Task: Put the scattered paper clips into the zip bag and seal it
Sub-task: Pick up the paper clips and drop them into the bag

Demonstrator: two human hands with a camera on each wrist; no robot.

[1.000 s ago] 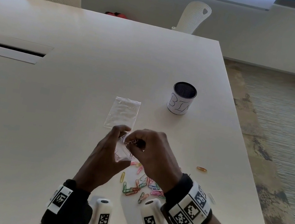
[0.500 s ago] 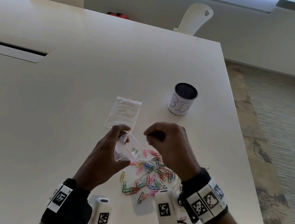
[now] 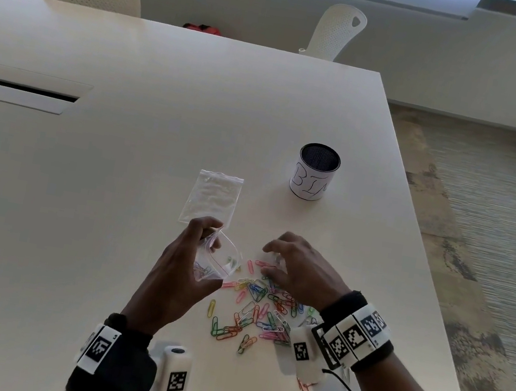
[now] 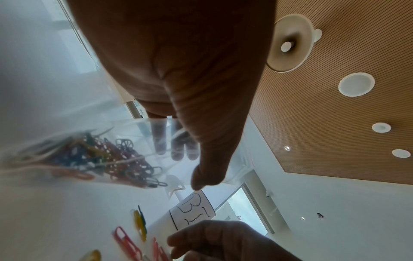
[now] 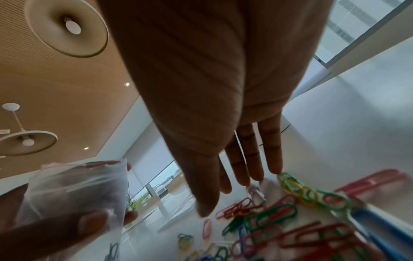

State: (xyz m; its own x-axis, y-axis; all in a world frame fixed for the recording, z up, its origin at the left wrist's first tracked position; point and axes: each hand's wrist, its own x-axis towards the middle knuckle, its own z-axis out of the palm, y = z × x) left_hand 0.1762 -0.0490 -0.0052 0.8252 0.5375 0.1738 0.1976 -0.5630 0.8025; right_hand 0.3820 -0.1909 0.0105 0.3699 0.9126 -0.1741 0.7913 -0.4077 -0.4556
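Note:
My left hand (image 3: 182, 271) grips a small clear zip bag (image 3: 219, 262) just above the table, its mouth held open toward the right. Several coloured paper clips (image 4: 98, 157) lie inside the bag (image 4: 125, 150). A pile of scattered coloured paper clips (image 3: 258, 312) lies on the white table (image 3: 110, 203) right of the bag. My right hand (image 3: 291, 270) hovers over the far edge of that pile with straight, spread fingers (image 5: 271, 159) and holds nothing. From the right wrist, the bag (image 5: 73, 192) is at lower left and the clips (image 5: 290, 217) lie under the fingertips.
A second, empty clear zip bag (image 3: 213, 197) lies flat just beyond my left hand. A mesh cup (image 3: 316, 173) with a white label stands at the far right. One orange clip (image 3: 305, 387) lies apart near my right wrist. The table's right edge (image 3: 424, 259) is close.
My right hand has left the bag's mouth, moved right and down over the clip pile, and its fingers have spread. The left hand keeps holding the bag open.

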